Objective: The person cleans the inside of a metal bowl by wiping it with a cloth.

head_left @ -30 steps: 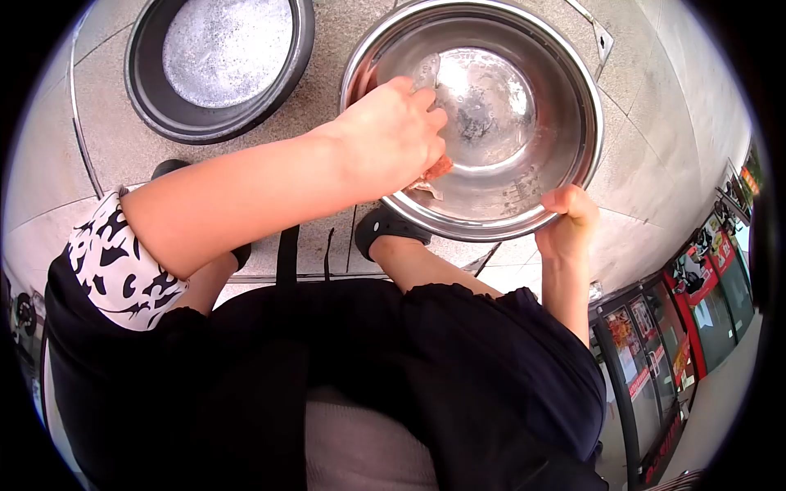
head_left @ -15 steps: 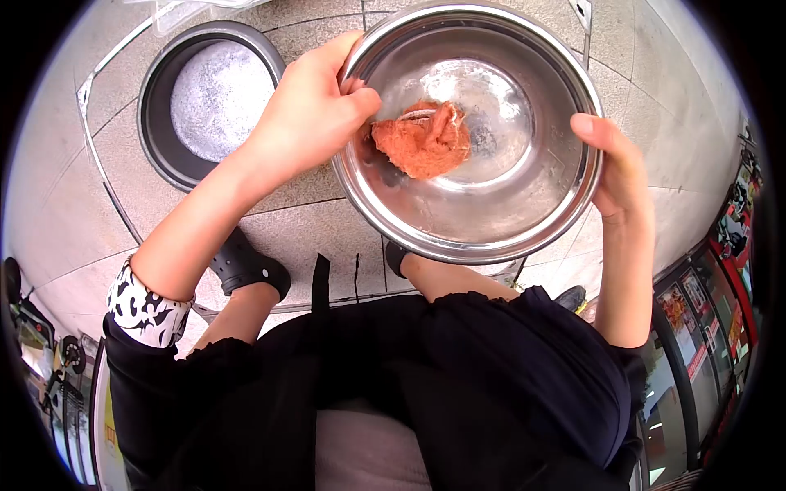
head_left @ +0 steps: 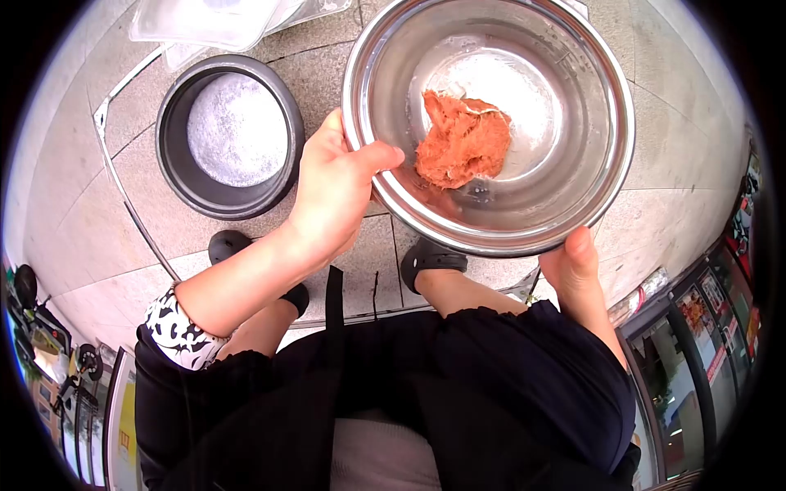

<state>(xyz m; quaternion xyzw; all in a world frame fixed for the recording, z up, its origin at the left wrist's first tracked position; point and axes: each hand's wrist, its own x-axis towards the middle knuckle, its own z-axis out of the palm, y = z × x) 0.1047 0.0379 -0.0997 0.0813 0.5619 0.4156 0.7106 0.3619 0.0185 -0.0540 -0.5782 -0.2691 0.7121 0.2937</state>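
A large shiny metal bowl (head_left: 585, 155) is held up in front of me, tilted so its inside faces me. Inside lies a crumpled orange fuzzy cloth (head_left: 467, 143), against the left part of the bowl's bottom, touched by neither hand. My left hand (head_left: 340, 184) grips the bowl's left rim, thumb over the edge and fingers hidden underneath. At the lower right rim, my right hand (head_left: 573, 266) holds the bowl from outside with its thumb up; its other fingers are mostly hidden.
A dark round pot (head_left: 168, 155) with foamy whitish liquid stands on the paved floor (head_left: 327, 90) to the left. Clear plastic containers (head_left: 205, 20) lie behind it. My feet in black clogs (head_left: 430, 258) are below the bowl. Glass doors (head_left: 679, 385) stand at the right.
The bowl has moved slightly right and turned, and the cloth has shifted with it. My left hand has slid lower on the rim, and my right hand has moved down to the lower right rim.
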